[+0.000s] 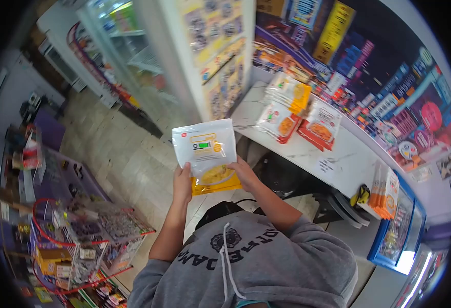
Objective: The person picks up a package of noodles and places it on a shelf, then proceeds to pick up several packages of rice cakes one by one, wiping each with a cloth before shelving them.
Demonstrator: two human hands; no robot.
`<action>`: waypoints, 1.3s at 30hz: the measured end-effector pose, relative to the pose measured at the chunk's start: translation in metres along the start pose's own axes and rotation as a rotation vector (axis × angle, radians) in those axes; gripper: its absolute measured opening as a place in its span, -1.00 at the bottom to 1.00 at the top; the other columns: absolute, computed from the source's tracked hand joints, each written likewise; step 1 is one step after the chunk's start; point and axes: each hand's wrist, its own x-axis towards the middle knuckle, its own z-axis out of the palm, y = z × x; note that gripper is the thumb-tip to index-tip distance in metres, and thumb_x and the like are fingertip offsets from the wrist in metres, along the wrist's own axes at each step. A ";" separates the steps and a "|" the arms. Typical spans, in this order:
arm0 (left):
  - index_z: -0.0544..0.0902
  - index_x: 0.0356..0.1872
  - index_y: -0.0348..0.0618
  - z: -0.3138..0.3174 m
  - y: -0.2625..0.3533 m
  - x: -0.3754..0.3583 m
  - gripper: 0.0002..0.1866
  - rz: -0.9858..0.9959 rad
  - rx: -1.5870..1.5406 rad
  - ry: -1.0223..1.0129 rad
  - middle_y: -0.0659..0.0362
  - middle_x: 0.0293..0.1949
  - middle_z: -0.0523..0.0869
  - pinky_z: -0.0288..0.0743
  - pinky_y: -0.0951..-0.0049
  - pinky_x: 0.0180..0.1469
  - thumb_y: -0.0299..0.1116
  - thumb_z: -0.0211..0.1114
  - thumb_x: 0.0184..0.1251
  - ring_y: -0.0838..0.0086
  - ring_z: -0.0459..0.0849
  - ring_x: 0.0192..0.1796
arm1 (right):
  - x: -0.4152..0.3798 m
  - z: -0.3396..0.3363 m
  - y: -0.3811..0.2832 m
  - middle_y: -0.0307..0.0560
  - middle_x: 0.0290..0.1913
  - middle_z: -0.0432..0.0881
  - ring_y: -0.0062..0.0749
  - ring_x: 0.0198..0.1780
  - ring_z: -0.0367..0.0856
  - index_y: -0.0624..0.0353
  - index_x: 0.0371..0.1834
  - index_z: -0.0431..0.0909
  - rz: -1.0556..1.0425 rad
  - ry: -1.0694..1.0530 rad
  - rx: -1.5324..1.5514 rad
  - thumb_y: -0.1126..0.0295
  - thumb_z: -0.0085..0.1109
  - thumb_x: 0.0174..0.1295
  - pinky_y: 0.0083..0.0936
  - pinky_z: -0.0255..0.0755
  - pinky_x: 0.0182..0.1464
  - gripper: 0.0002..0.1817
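Observation:
A white and yellow food pouch (206, 146) is held up in front of my chest, its printed front facing me with a picture of food near the bottom. My left hand (183, 182) grips its left edge, thumb on the front. On the opposite edge, my right hand (243, 173) holds it the same way; the fingers behind the pouch are hidden. Beyond it, a marble-look counter (292, 154) bears a stack of white and yellow pouches (287, 92), white and red pouches (277, 120) and another red pile (320, 123).
A glass-door fridge (159, 66) stands ahead. Orange and white packs (384, 195) stand by a blue-framed case (402, 226) at right, with a yellow and black object (360, 195) nearby. Wire snack racks (102, 241) rise at lower left. Tiled floor (112, 143) lies between.

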 end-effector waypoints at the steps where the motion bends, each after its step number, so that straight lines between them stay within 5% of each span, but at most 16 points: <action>1: 0.35 0.11 -0.38 -0.027 0.007 -0.003 -0.63 0.022 -0.022 0.055 0.03 -0.01 0.53 0.34 0.41 0.08 -0.34 -0.07 0.40 0.38 0.50 0.01 | 0.008 0.027 0.002 0.00 0.03 0.43 -0.32 0.06 0.39 0.27 0.23 0.17 -0.021 -0.041 -0.050 0.47 -0.10 0.02 -0.50 0.21 0.15 -0.41; 6: 0.36 0.10 -0.37 -0.129 0.043 -0.019 -0.64 0.123 -0.076 0.299 0.01 0.02 0.52 0.37 0.33 0.07 -0.36 -0.04 0.38 0.30 0.52 0.01 | 0.037 0.146 0.010 0.02 0.06 0.42 -0.37 0.07 0.40 0.28 0.22 0.19 0.028 -0.258 -0.150 0.49 -0.11 0.00 -0.52 0.22 0.16 -0.41; 17: 0.37 0.09 -0.39 -0.265 0.081 0.048 -0.65 0.172 -0.101 0.533 0.03 -0.02 0.54 0.32 0.45 0.08 -0.36 -0.06 0.39 0.40 0.51 -0.02 | 0.162 0.284 0.040 0.03 0.16 0.35 -0.26 0.21 0.29 0.27 0.28 0.11 0.154 -0.419 -0.201 0.48 -0.12 0.02 -0.45 0.12 0.24 -0.37; 31: 0.37 0.12 -0.37 -0.444 0.168 0.225 -0.62 0.223 -0.163 0.649 0.06 0.00 0.54 0.31 0.46 0.09 -0.34 -0.03 0.38 0.40 0.50 0.00 | 0.379 0.479 0.030 0.08 0.15 0.36 -0.26 0.18 0.34 0.35 0.23 0.14 0.150 -0.556 -0.262 0.51 -0.10 0.02 -0.45 0.14 0.23 -0.41; 39: 0.38 0.12 -0.37 -0.558 0.229 0.337 -0.63 0.185 -0.064 0.427 0.05 0.01 0.54 0.29 0.43 0.12 -0.36 -0.03 0.38 0.40 0.49 0.03 | 0.490 0.569 0.061 0.09 0.15 0.37 -0.22 0.18 0.35 0.33 0.23 0.14 0.111 -0.400 -0.141 0.57 -0.14 0.00 -0.41 0.16 0.23 -0.40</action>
